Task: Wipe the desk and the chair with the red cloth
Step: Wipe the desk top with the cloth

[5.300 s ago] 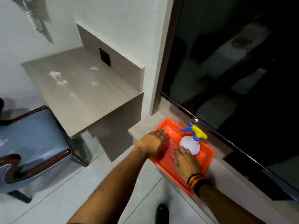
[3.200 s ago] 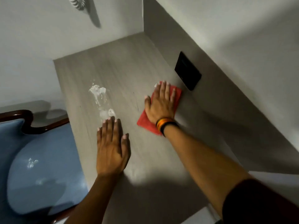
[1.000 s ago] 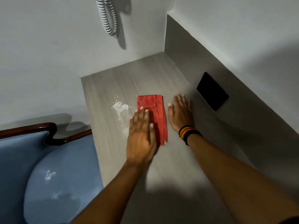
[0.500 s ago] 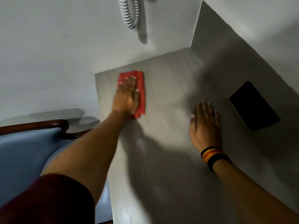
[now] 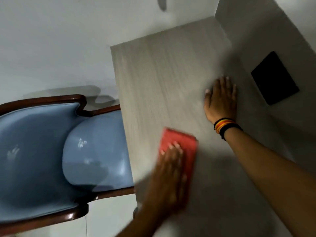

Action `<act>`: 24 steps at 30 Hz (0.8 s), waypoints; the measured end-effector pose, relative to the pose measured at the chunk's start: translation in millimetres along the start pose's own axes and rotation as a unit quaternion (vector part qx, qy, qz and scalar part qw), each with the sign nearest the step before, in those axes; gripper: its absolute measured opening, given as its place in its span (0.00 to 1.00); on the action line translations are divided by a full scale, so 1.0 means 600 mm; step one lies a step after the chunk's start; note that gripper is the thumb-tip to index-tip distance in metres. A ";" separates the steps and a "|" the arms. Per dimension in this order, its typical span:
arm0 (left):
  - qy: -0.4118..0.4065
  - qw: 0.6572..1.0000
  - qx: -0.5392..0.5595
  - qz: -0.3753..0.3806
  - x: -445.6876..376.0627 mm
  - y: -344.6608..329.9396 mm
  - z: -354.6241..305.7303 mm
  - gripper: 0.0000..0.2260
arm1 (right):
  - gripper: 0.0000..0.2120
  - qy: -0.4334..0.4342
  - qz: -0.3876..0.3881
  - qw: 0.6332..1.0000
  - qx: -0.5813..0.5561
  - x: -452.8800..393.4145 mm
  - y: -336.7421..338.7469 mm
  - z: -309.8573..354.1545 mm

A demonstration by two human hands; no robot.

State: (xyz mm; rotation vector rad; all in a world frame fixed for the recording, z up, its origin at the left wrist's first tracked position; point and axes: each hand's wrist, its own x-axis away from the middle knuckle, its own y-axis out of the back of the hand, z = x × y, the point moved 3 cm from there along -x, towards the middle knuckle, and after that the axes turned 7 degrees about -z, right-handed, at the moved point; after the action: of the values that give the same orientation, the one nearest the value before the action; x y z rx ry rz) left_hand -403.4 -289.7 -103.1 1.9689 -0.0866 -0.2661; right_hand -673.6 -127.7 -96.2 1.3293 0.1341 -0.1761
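The folded red cloth lies flat on the pale wood-grain desk, near its front left part. My left hand presses flat on the cloth's near half, fingers together, blurred by motion. My right hand rests palm down on the desk near the back panel, fingers together, holding nothing; banded bracelets circle its wrist. The blue padded chair with a dark wooden frame stands left of the desk, and white smears show on its seat.
A black wall plate sits on the grey panel to the right of the desk. White wall runs behind the desk and chair. Pale floor shows below the chair's front rail.
My left hand has dragged the red cloth from the far left corner of the desk back toward me. The white smear on the desk is gone. My right hand has stayed put.
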 end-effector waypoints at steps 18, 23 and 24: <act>0.132 0.990 -0.036 -0.042 -0.269 0.093 0.262 0.28 | 0.27 -0.001 -0.026 1.000 -0.009 0.004 -0.009 -0.005; 0.185 0.980 -0.063 -0.041 -0.437 0.109 0.340 0.31 | 0.27 0.001 -0.023 1.000 0.000 0.000 -0.010 0.001; 0.188 0.978 -0.072 -0.046 -0.451 0.107 0.341 0.31 | 0.27 0.000 -0.021 1.000 0.002 0.000 -0.011 0.004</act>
State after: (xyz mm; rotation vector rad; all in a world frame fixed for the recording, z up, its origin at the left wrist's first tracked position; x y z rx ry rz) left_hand -708.8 -449.3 -82.9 1.8492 0.2620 0.0445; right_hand -675.1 -131.4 -102.0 1.3313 0.1618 -0.2114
